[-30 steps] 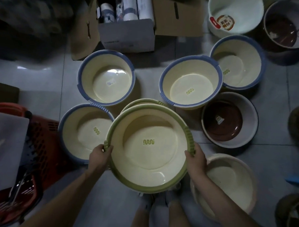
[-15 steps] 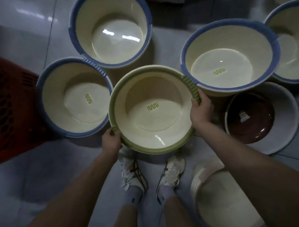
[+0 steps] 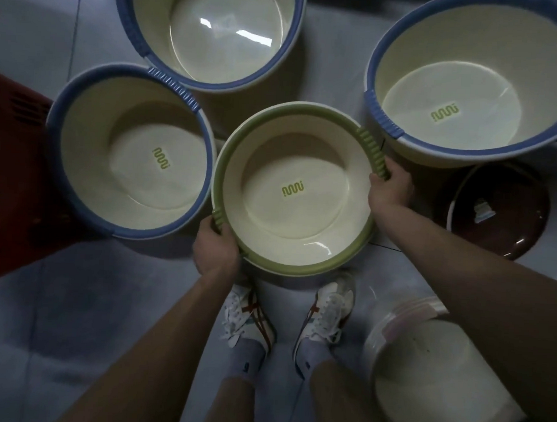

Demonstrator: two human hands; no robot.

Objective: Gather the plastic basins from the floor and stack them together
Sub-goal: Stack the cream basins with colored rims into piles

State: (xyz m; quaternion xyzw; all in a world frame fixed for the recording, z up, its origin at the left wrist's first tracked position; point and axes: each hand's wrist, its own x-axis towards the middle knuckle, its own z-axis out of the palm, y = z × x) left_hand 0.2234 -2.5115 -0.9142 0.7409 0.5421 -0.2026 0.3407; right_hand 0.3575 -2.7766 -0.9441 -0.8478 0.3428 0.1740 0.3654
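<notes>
- Since a second ago the green-rimmed cream plastic basin (image 3: 290,192) has come down toward the grey tiled floor (image 3: 75,313), and the view has dropped closer with it. The second green-rimmed basin that showed behind it then is now covered by it.
- The left hand (image 3: 216,249) and the right hand (image 3: 389,190) each grip a ribbed green handle on opposite sides of the rim. The fingers of both are curled round the plastic, and neither hand has let go.
- This basin sits level just ahead of the white sneakers (image 3: 250,315). It lies between the left blue-rimmed cream basin (image 3: 129,153) and the right blue-rimmed cream basin (image 3: 468,78), with the top blue-rimmed cream basin (image 3: 208,32) beyond.
- As a judgement, the first nesting is nearly done, with the green pair going one into the other. Whether the held basin is fully seated cannot be told.
- Most of the task is left. The three blue-rimmed basins, the brown-lined basin (image 3: 500,214) on the right and the pale pink-rimmed basin (image 3: 439,377) by the right forearm each stand alone on the floor, unstacked.
- A red plastic crate (image 3: 11,167) stands at the left edge, just beside the left blue-rimmed basin.
</notes>
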